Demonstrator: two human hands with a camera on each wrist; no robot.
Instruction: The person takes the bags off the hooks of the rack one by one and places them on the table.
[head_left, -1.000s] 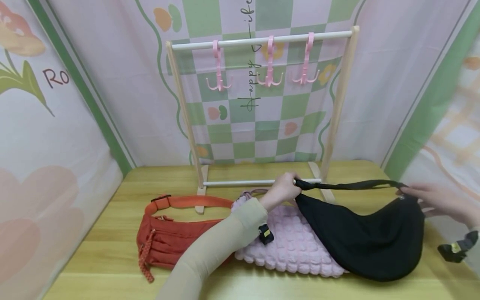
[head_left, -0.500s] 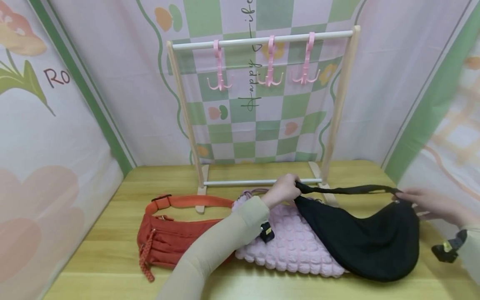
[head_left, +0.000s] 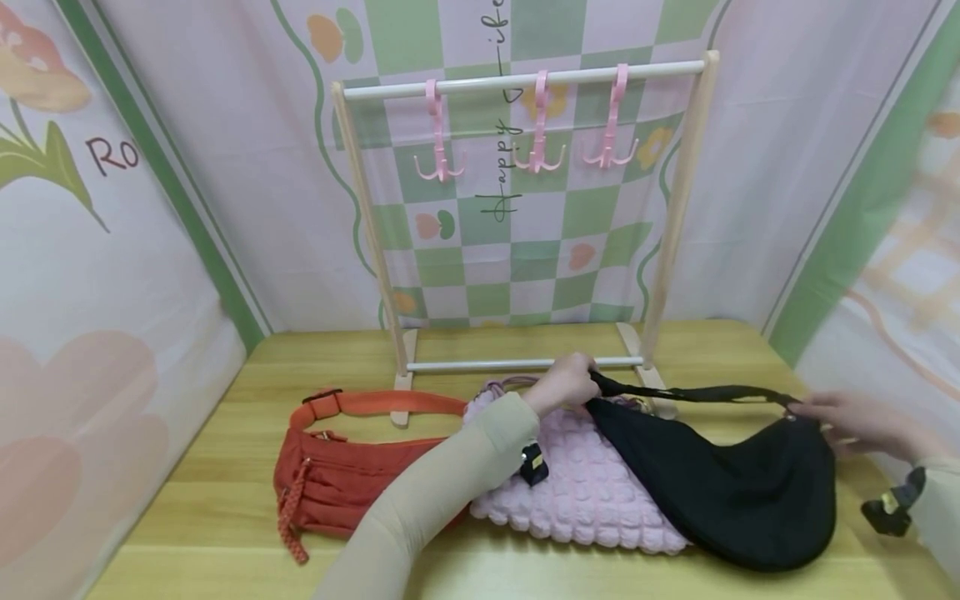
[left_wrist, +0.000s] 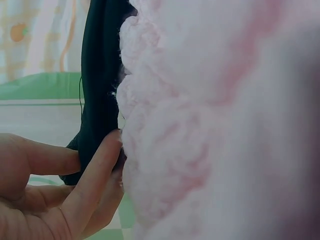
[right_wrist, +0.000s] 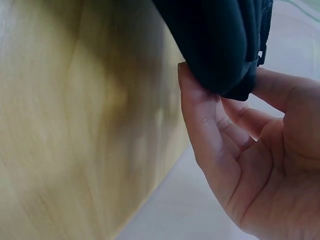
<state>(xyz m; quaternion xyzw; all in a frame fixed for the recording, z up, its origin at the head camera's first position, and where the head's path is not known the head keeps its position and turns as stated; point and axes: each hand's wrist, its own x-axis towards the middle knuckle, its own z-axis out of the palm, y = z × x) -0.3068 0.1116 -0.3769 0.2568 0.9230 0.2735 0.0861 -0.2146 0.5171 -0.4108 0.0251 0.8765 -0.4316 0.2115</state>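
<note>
A black shoulder bag (head_left: 742,475) is held up by its two top corners, its body sagging between them. My left hand (head_left: 566,382) pinches the left corner, where the strap (head_left: 690,393) joins. Thumb and fingers close on the black fabric (left_wrist: 100,90) in the left wrist view. At the other corner my right hand (head_left: 862,423) grips the bag between thumb and fingers, which the right wrist view shows around the dark edge (right_wrist: 215,60). Partly behind the black bag lies a pink puffy quilted bag (head_left: 570,483), close beside my left hand in its wrist view.
A red waist bag (head_left: 352,479) lies left on the wooden table (head_left: 187,533), partly covered by my left sleeve (head_left: 442,475). Behind stands a wooden rack (head_left: 681,192) with pink hooks (head_left: 539,125) on its white top bar (head_left: 487,84). Printed cloth walls (head_left: 187,250) surround the table.
The right hand has moved slightly left and down with its corner of the black bag, and the strap between the hands has slackened. The left hand stays nearly in place.
</note>
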